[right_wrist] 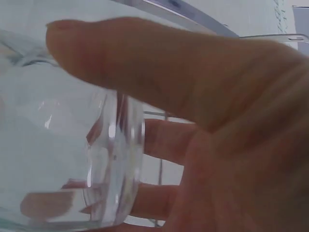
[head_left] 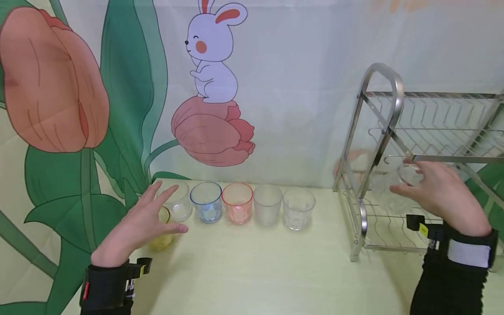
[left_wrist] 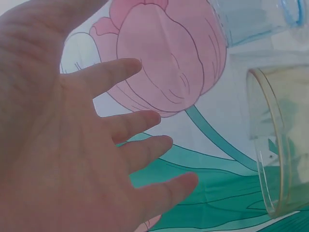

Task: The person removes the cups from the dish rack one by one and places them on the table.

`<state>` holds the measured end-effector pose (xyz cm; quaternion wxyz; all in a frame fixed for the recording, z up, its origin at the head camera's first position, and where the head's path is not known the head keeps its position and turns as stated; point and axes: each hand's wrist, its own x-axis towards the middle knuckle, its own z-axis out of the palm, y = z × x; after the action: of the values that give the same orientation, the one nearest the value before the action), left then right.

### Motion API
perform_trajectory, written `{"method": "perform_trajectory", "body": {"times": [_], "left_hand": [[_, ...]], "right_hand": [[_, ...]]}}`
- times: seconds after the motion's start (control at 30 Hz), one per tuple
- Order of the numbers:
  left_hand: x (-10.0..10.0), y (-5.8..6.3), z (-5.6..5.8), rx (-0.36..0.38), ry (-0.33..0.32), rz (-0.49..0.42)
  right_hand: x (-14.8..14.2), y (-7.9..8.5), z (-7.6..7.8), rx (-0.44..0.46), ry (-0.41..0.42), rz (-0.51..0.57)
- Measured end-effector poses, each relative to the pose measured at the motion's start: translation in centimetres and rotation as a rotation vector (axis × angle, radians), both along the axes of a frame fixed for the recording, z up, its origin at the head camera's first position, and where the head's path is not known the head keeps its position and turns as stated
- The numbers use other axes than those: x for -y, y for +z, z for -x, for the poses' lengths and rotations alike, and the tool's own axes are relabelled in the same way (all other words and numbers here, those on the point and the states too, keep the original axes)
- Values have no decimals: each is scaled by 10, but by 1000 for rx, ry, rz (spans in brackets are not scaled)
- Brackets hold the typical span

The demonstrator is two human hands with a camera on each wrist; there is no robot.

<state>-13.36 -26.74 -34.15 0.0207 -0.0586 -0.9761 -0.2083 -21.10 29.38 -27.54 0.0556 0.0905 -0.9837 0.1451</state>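
- Your right hand [head_left: 445,192] grasps a clear glass [right_wrist: 43,140] at the rack [head_left: 398,98], below its upper shelf [head_left: 456,159].
- Your left hand [head_left: 143,218]: empty, spread by yellow glass [head_left: 161,242] left of rack.
- Likely mid-placement or removal; next move needs shelf clearance.

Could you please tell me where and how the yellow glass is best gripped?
Probably by its round upper wall, coming from the front: the yellow glass stands upright, with bare table before it and a clear glass close behind.
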Motion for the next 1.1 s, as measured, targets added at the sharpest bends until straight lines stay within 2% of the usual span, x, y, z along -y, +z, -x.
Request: {"method": "perform_trajectory", "body": {"times": [0.17,0.37,0.57,0.9,1.1], "left_hand": [[-7,4,-2,-14,-24,-16],[-18,9,-5,-29,-71,-67],[-33,14,-2,-66,-114,-82],[-45,18,-1,-23,-149,-130],[-48,17,2,-7,-204,-178]], "right_hand": [[2,3,-9,-39,-13,13],[2,9,-24,-86,-66,20],[1,13,-33,-118,-97,30],[-1,13,-45,-135,-100,109],[-3,11,-47,-117,-50,159]]}}
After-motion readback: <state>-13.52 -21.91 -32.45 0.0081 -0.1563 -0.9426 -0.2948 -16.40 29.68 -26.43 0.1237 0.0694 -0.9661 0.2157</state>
